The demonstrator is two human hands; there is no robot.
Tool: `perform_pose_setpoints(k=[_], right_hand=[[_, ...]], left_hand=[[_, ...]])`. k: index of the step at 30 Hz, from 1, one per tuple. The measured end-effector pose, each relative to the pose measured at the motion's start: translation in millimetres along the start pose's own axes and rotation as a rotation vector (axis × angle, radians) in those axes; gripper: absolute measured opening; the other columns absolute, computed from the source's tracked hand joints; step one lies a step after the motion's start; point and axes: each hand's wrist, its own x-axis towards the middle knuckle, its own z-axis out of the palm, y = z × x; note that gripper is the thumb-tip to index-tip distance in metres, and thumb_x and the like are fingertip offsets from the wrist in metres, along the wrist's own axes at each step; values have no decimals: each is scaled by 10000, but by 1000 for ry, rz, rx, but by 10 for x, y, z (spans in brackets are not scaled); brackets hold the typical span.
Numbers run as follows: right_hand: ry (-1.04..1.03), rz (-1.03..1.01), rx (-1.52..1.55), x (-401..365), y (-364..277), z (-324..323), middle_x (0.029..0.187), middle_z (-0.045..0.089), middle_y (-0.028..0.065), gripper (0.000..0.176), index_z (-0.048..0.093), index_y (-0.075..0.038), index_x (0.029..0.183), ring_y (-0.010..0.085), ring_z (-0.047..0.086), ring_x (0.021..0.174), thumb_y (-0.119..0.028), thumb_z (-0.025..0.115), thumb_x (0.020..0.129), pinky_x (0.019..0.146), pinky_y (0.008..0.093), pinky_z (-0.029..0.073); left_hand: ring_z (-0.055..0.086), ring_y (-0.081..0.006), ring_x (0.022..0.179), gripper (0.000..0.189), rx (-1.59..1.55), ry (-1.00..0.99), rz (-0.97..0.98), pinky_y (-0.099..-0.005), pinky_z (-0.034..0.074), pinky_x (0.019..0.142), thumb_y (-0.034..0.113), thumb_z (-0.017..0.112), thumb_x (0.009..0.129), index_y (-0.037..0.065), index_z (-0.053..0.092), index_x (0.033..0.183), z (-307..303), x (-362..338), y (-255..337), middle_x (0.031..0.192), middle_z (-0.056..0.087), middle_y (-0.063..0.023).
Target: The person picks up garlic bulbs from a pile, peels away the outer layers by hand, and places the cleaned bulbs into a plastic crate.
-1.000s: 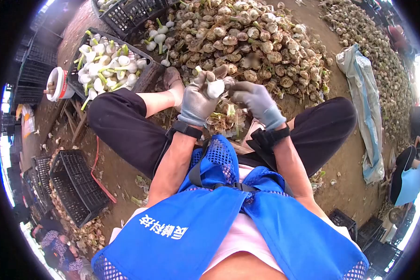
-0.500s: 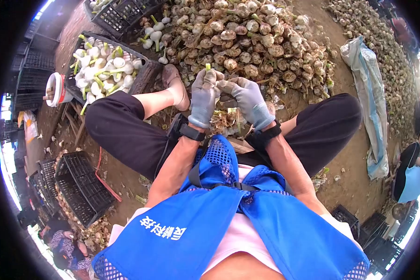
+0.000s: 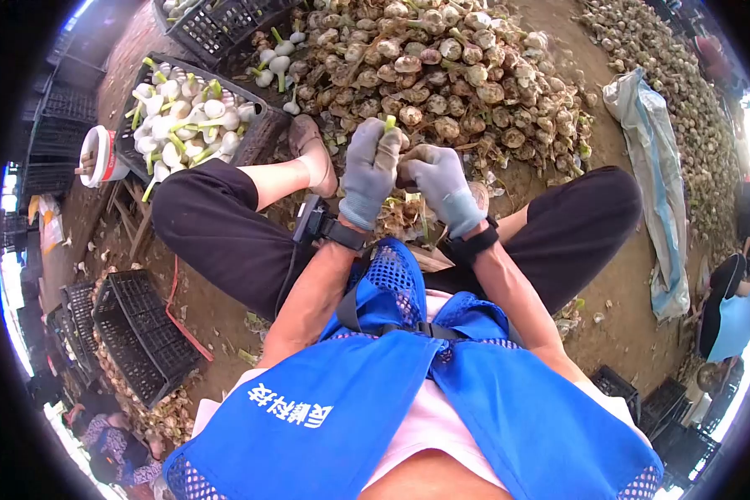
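1. the left hand (image 3: 370,167), in a grey glove, was raised in front of the crossed legs; its fingers were closed around a garlic head (image 3: 390,123), the task's thing, with only a short green stem end showing above the fingertips and the bulb hidden by the glove.
2. the right hand (image 3: 438,179), gloved alike, stood just beside it with fingers curled in a narrow grip and tips close against the left hand; whether it held anything could not be told.
3. both hands were over a patch of dry husks (image 3: 404,215) on the dirt floor, and a dark band circled each wrist.
4. beyond the hands rose a heap of unpeeled garlic (image 3: 450,75), brown and dirty, with a few clean bulbs (image 3: 282,63) at its left edge.
5. to the left, a black plastic crate (image 3: 260,137) was filled with white garlic (image 3: 183,125) with green stems; a white bucket (image 3: 100,156) stood just beside it.
6. nearer, on the same side, another black crate (image 3: 146,333) sat by a red strap (image 3: 185,323).
7. on the right, a pale woven sack (image 3: 652,167) lay stretched along the ground, with more garlic spread beyond it.
8. a person in light blue (image 3: 737,321) was at the far right edge.
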Motion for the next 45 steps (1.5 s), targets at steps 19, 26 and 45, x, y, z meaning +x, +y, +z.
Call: perform_pose_setpoints(k=[19, 26, 45], right_hand=[[-256, 199, 500, -48, -200, 25, 805, 623, 39, 234, 590, -35, 933, 103, 592, 670, -254, 562, 858, 566, 221, 476], [-217, 204, 324, 54, -223, 46, 769, 634, 69, 239, 607, -4, 891, 137, 612, 653, -234, 549, 871, 600, 250, 498], [-269, 196, 513, -43, -185, 35, 881, 641, 102, 230, 591, 15, 967, 190, 631, 771, -185, 510, 885, 687, 331, 520]], left_hand=[[539, -153, 568, 295, -709, 215, -644, -258, 456, 523, 299, 568, 855, 37, 527, 726, -166, 80, 52, 626, 534, -45], [531, -152, 558, 209, -871, 219, -677, -292, 470, 550, 210, 568, 853, 16, 539, 782, -136, 53, -124, 615, 529, -50], [463, -171, 510, 372, -1114, 280, -649, -334, 430, 530, 317, 559, 855, 73, 447, 597, -95, 56, -99, 537, 458, -29]])
